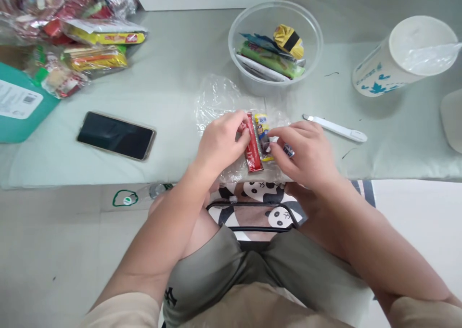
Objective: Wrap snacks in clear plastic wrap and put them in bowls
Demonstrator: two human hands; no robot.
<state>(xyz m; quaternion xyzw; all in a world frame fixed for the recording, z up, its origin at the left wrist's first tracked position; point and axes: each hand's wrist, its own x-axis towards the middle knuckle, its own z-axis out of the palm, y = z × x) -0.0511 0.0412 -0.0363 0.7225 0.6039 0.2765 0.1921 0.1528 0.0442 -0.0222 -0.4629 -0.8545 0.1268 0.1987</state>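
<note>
On the cloth-covered worktop [187, 44], a red packet [254, 150] is laid on clear plastic [212, 97] beside a yellow packet [262, 128], apparently kept aligned by the curled left hand [228, 138], whose grip cannot be confirmed, while a small white-blue packet [288, 150] seems pinched by the right hand [306, 150].

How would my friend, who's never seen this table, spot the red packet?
On the pale green tablecloth, find the round clear tub. Just nearer the viewer lies crinkled clear plastic, and on it, by the left hand, is the red packet. It's long, narrow and red, unlike the mostly yellow packet beside it.
</note>
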